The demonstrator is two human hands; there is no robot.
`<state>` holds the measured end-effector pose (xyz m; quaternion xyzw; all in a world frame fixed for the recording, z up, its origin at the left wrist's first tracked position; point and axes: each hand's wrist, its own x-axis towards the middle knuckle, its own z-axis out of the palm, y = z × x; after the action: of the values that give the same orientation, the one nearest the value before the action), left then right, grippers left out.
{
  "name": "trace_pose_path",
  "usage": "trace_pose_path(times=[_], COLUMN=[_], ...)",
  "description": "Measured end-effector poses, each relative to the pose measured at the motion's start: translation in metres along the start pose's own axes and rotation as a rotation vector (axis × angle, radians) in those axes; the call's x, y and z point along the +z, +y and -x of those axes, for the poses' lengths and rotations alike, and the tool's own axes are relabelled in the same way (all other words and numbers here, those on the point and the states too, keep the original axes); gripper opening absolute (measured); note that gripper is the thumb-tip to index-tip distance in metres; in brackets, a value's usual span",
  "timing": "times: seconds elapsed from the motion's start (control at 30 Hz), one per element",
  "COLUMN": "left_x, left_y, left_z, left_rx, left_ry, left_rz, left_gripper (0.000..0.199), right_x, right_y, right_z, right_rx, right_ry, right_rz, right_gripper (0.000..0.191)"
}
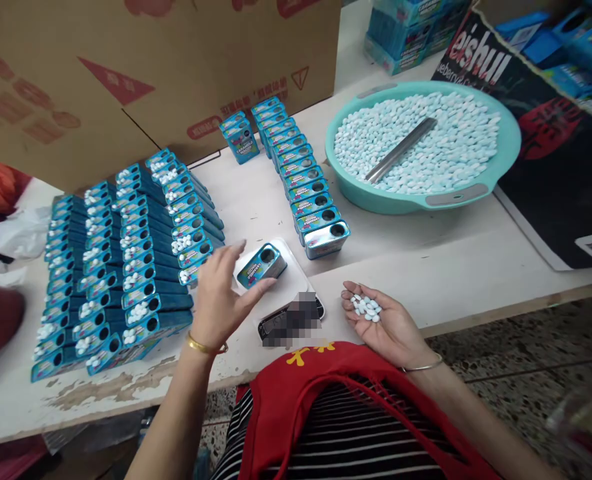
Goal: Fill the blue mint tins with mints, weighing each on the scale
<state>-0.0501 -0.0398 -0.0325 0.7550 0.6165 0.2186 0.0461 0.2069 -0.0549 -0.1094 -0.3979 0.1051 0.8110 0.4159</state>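
Note:
A blue candy tin (262, 265) with a round hole at one end lies on a small white digital scale (300, 275). My left hand (221, 290) is at the tin's left side, thumb and fingers spread; the thumb lies along its near edge, and whether it touches cannot be told. The scale's dark display is blurred out. Palm up, my right hand (389, 327) cups a small heap of pale mint candies (366, 308) over the table's front edge. A turquoise basin (456, 200) full of the same candies stands beyond it, a metal scoop (401, 150) lying on top.
Several rows of tins (139, 267) with candies on their lids stand at left. Another row of tins (310, 190) runs back from the scale. Behind are a large cardboard box (176, 67) and wrapped tin packs (401, 37). A black printed box (541, 173) is at right.

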Motion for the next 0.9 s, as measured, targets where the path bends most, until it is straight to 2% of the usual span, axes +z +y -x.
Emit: trace_pose_path(times=[0.1, 0.2, 0.3, 0.43, 0.53, 0.7, 0.9], left_x=[0.002, -0.001, -0.01, -0.027, -0.037, -0.039, -0.034], left_y=[-0.007, -0.011, -0.012, -0.014, -0.018, -0.027, -0.029], left_z=[0.006, 0.007, 0.006, 0.007, 0.012, 0.02, 0.022], left_rx=[0.051, 0.082, 0.077, -0.032, -0.107, -0.14, -0.116], left_ry=[-0.184, -0.221, -0.111, 0.146, 0.258, 0.259, 0.212], left_rz=[-0.024, -0.004, 0.034, 0.094, 0.074, 0.061, 0.057], left_gripper=[0.041, 0.045, 0.056, 0.028, 0.017, 0.015, 0.014], right_x=[0.002, 0.001, -0.001, -0.001, 0.003, 0.011, 0.014], right_y=[0.001, 0.002, 0.001, 0.002, 0.003, 0.004, 0.005], right_z=[0.0, -0.001, -0.002, -0.001, 0.001, 0.006, 0.009], right_rx=[0.019, 0.02, 0.015, -0.005, -0.007, 0.016, 0.024], right_ry=[-0.033, -0.071, -0.076, -0.059, -0.04, 0.02, 0.007], right_rz=[0.017, 0.036, 0.055, 0.052, 0.041, 0.049, 0.055], right_gripper=[0.015, 0.015, 0.014, 0.017, 0.02, 0.023, 0.028])
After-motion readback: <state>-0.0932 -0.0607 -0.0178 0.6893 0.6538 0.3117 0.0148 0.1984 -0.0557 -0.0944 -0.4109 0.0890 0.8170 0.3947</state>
